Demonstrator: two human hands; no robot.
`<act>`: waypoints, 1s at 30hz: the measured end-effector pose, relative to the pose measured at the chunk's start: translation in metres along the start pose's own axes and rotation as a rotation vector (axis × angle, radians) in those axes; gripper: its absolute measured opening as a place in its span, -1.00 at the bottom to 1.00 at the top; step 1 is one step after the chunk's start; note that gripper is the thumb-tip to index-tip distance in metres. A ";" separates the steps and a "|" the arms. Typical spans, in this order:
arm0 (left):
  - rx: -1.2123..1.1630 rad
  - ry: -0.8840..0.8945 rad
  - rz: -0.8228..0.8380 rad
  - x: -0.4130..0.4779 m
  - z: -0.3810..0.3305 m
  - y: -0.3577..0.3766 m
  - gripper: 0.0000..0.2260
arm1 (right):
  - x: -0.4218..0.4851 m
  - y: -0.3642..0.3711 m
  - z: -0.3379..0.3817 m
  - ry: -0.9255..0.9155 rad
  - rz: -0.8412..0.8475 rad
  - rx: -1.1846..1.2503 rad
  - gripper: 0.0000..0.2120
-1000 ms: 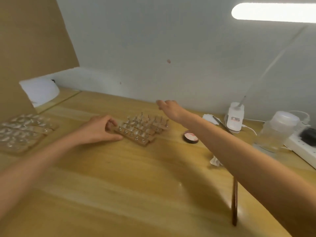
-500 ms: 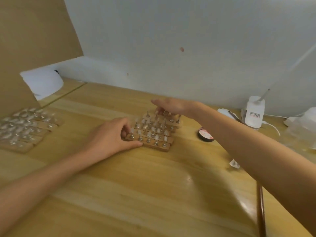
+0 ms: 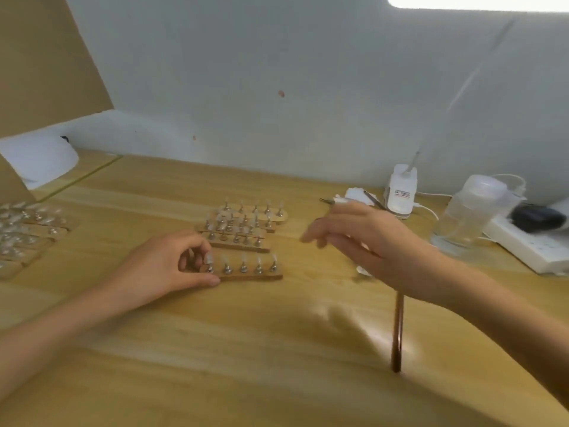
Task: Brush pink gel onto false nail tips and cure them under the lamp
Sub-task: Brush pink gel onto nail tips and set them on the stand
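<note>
- The left hand (image 3: 172, 266) pinches the left end of the front strip (image 3: 246, 274), thumb along its near side and fingers curled over the first peg.
- That strip has come away from the stacked strips (image 3: 240, 231). It now lies alone just nearer the desk's front edge, and a bare gap shows between them.
- Judging by this, one row of five nail tips (image 3: 243, 261) is singled out for brushing, and no pink shows on them yet.
- The strip's long axis runs left to right, roughly parallel to the desk's front edge. The tips stand upright on their pegs.
- The right hand (image 3: 369, 245) has drawn back rightward off the stack. It hovers blurred, fingers loosely spread, apparently holding nothing.
- A dark stick (image 3: 397, 331), likely the brush, lies untouched near the front edge.
</note>
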State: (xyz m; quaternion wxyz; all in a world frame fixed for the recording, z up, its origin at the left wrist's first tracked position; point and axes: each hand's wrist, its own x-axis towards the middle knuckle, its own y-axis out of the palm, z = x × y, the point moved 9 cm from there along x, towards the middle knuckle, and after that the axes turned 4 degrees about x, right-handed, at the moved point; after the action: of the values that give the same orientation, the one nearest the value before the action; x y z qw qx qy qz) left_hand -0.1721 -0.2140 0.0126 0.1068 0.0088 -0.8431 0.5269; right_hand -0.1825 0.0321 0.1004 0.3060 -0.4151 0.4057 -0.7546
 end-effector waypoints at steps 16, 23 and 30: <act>-0.058 0.284 0.192 0.030 -0.155 0.074 -0.73 | -0.172 -0.014 0.011 -0.426 -0.002 -0.570 -0.94; -0.047 0.371 0.249 0.028 -0.202 0.100 -0.72 | -0.191 -0.113 -0.028 -0.061 -0.707 0.246 -0.78; -0.381 0.314 0.320 0.035 -0.201 0.108 -0.76 | -0.160 -0.096 -0.103 0.382 -0.962 0.713 -0.91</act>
State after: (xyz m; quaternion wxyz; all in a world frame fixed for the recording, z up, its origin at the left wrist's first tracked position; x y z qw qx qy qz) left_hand -0.1859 0.0165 0.0088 0.1511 -0.2263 -0.8906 0.3644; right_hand -0.2096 0.2434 0.0890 -0.0261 -0.2816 -0.0559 -0.9576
